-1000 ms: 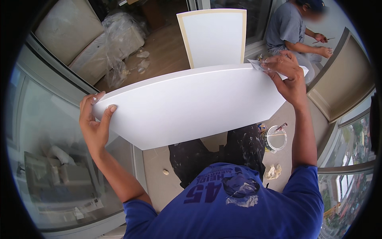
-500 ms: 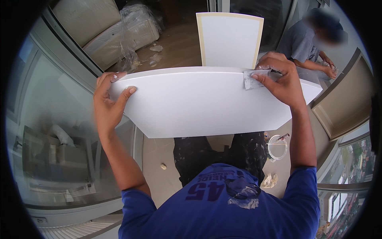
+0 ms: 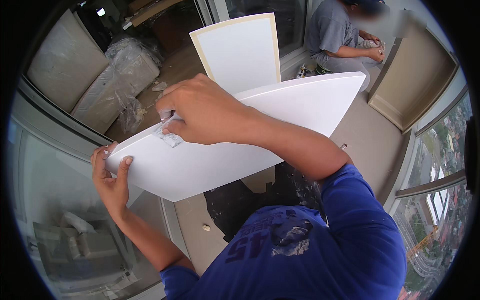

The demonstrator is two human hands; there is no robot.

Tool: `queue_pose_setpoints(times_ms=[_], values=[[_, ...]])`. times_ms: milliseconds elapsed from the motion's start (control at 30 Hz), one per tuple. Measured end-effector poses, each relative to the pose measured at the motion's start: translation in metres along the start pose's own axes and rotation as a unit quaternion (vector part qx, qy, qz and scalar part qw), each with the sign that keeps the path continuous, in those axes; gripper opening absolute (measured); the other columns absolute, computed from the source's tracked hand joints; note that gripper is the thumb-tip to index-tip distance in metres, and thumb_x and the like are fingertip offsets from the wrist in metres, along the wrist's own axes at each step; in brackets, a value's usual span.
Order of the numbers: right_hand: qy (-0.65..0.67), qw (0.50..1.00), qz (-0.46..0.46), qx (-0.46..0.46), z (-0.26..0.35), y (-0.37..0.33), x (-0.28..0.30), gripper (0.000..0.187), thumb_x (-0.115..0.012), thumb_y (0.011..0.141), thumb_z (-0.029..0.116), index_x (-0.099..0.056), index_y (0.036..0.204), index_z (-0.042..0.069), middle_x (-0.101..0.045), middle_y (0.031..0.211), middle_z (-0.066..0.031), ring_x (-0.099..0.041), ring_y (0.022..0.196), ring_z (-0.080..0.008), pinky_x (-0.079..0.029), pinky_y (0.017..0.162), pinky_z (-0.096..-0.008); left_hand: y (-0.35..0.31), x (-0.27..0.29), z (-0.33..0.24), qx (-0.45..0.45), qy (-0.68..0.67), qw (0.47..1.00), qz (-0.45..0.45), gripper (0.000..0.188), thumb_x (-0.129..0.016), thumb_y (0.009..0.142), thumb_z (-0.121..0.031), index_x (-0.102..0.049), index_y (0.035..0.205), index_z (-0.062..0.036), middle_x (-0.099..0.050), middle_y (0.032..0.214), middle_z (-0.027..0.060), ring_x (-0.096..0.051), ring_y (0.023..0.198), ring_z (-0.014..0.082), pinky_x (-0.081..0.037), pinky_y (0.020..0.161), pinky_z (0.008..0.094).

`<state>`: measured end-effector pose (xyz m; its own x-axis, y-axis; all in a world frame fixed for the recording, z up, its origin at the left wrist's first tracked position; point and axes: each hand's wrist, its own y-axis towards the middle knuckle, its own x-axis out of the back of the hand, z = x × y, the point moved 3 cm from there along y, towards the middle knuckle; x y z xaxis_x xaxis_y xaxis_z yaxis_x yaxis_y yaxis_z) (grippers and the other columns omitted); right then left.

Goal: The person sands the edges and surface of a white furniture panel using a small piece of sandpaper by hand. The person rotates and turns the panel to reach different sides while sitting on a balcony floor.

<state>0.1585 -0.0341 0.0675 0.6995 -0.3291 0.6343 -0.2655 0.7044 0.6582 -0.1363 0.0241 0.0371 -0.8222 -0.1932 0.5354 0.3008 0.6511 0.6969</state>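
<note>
A white board (image 3: 205, 167) with a thick edge stands tilted before my legs. My left hand (image 3: 112, 187) grips its left end, fingers behind the top edge and thumb on the near face. Near that end, my right hand (image 3: 207, 112) pinches a folded, dusty grey-white piece of sandpaper (image 3: 172, 139) over the top edge. The sandpaper lies partly on the near face; its far side is hidden behind the board. My right forearm crosses in front of the board's middle.
Beyond the board stands a white panel (image 3: 242, 57) with a tan taped border. A person in grey (image 3: 332, 30) sits at the far right, beside a beige recessed panel (image 3: 410, 82). Plastic-wrapped furniture (image 3: 135, 70) is at far left; a glass door (image 3: 55, 170) flanks my left.
My right hand has slid the sandpaper left along the top edge, from near the right end to close by my left hand. My left hand keeps its grip. The view has turned.
</note>
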Motion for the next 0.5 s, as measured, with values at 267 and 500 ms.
queue_pose_setpoints(times_ms=[267, 500], values=[[-0.071, 0.99, 0.027, -0.122, -0.083, -0.094, 0.123, 0.02, -0.086, 0.086, 0.012, -0.071, 0.092, 0.0, -0.072, 0.092, -0.0073, -0.069, 0.089, -0.0237, -0.052, 0.084, -0.038, 0.001, 0.001, -0.003, -0.015, 0.026, 1.0, 0.0, 0.038, -0.085, 0.085, -0.007, -0.068, 0.117, 0.0024, -0.065, 0.115, 0.0104, -0.056, 0.112, 0.0244, -0.044, 0.102, 0.0345], [-0.042, 0.988, -0.025, -0.147, -0.115, -0.142, 0.163, 0.025, -0.088, 0.086, 0.022, -0.075, 0.095, 0.004, -0.079, 0.097, -0.008, -0.073, 0.095, -0.0222, -0.056, 0.085, -0.0373, 0.002, -0.004, 0.001, -0.021, 0.013, 1.0, -0.004, 0.039, -0.086, 0.084, -0.006, -0.069, 0.118, 0.0025, -0.065, 0.116, 0.011, -0.056, 0.114, 0.0252, -0.045, 0.099, 0.0355]])
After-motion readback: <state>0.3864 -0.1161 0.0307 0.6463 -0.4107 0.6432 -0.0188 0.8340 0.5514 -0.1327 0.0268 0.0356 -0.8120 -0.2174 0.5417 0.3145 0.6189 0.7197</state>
